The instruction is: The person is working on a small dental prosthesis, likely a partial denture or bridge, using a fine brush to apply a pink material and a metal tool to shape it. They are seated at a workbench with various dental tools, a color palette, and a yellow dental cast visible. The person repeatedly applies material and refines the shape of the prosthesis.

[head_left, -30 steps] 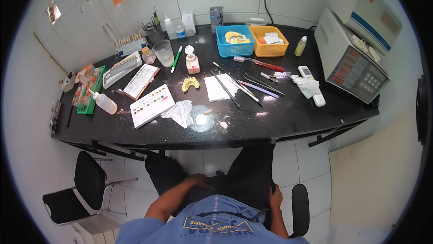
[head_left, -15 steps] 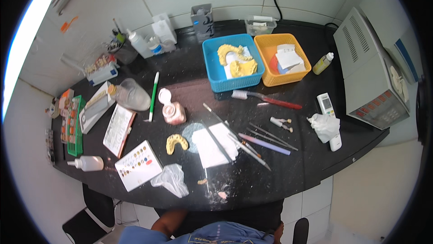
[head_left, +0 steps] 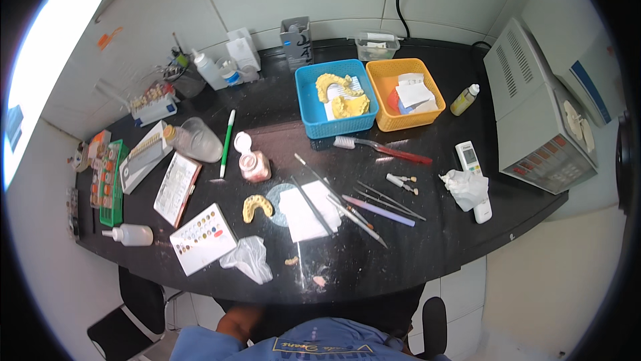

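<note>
Neither of my hands shows. My left forearm [head_left: 240, 321] drops below the desk's front edge, and its hand is hidden there. On the black desk lie a small cream dental piece [head_left: 292, 261] and a pink crumb [head_left: 320, 281], amid white dust near the front edge. Behind them a yellow dental arch model [head_left: 257, 208] lies left of a sheet of white paper [head_left: 299, 223]. A grey spatula [head_left: 312, 206] crosses the paper, with brushes, a lilac-handled tool [head_left: 379, 211] and tweezers [head_left: 390, 201] to its right. A pink jar [head_left: 254, 166] stands with its lid flipped up.
A blue basket [head_left: 302, 108] holds yellow models; an orange basket [head_left: 437, 87] holds papers. A large grey machine [head_left: 527, 120] stands at right, near a remote control [head_left: 468, 156] under crumpled tissue [head_left: 465, 189]. A plastic bag [head_left: 248, 259], shade card [head_left: 202, 239] and squeeze bottle [head_left: 132, 235] lie at left.
The view has shifted slightly, so the desk items appear a little further left. Nothing on the desk has visibly been moved, and my hands stay out of sight.
</note>
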Demonstrator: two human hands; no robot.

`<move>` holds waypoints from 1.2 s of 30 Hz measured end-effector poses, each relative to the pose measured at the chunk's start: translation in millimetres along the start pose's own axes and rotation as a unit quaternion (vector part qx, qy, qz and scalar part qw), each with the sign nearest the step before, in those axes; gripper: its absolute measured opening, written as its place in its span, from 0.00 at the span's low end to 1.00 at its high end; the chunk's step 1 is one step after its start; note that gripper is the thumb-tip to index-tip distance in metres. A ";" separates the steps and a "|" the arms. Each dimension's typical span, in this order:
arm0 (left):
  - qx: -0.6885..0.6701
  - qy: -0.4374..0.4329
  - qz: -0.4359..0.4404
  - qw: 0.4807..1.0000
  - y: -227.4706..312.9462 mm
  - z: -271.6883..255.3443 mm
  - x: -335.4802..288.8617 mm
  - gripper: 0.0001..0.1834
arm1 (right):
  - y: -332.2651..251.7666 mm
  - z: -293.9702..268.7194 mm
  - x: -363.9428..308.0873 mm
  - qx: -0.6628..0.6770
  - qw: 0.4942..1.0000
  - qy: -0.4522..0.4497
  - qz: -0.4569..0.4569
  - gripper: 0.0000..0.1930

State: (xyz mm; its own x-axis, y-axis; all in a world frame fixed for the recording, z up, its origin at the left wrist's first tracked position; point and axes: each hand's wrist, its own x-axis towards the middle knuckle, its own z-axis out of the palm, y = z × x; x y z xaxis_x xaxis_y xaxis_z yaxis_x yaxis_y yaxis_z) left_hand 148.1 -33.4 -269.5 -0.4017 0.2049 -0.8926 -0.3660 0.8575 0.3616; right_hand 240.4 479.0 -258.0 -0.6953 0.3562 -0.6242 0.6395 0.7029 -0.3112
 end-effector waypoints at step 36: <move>-0.064 0.275 0.009 0.959 17.2 45.3 35.3 0.38 | -263.8 97.5 37.8 -0.276 0.741 -0.223 -0.570 0.20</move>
State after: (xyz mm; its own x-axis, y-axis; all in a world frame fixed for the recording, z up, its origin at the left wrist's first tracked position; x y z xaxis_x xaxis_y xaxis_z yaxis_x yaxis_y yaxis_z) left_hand 165.7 10.0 -307.0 -0.7780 -0.0905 -0.6217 -0.4401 0.7846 0.4367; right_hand 77.3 247.0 -269.4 -0.4253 -0.8145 -0.3946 -0.5965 0.5801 -0.5547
